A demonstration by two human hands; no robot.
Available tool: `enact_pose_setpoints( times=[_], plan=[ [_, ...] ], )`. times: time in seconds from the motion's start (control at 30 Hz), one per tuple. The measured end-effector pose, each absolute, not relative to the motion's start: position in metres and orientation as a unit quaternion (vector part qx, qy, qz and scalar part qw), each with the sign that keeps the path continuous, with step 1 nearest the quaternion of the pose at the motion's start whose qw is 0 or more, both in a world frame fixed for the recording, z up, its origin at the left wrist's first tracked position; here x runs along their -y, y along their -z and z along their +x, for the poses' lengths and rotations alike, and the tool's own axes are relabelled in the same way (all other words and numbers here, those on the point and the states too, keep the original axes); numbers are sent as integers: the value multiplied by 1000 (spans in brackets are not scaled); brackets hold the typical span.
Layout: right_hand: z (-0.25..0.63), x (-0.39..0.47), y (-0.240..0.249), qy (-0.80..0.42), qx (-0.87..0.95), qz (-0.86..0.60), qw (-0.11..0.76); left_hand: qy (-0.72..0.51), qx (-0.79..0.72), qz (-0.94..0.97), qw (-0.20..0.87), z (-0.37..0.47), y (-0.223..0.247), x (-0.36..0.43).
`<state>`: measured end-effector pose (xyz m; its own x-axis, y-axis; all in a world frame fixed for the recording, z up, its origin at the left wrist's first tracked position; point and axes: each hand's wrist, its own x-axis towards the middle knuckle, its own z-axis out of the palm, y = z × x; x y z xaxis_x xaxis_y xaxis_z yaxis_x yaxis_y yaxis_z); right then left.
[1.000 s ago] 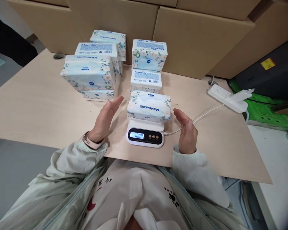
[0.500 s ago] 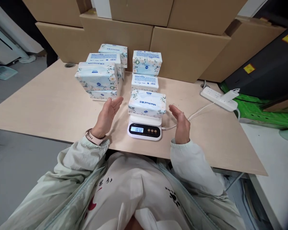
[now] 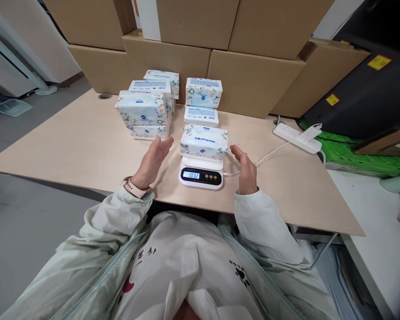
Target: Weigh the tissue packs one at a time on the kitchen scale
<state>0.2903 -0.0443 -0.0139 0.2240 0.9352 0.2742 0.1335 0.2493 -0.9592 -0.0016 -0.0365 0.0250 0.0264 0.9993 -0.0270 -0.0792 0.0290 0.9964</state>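
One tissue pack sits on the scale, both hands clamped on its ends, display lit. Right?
Not quite. The head view shows the tissue pack on the scale with its display lit, but neither hand is clamped on it. The left hand and right hand are open, each apart from its end.

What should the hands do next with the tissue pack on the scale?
Probably close both hands on the tissue pack and lift it off. The scale already shows a reading, and the open left hand and right hand flank the pack without touching.
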Motion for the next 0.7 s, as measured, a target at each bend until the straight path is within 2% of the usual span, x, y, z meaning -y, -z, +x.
enact_pose_setpoints(
  times=[0.27, 0.5, 0.7],
  plan=[
    [293, 45, 13, -340, 550, -521, 557, -512, -462, 488, 535, 7, -23, 33],
    [287, 28, 0, -368, 646, -481, 465, -499, -366, 579, 531, 27, -36, 24],
    [287, -42, -37, -322, 679, -432, 498, -543, -338, 604, 475, 34, -57, -32]
  ],
)
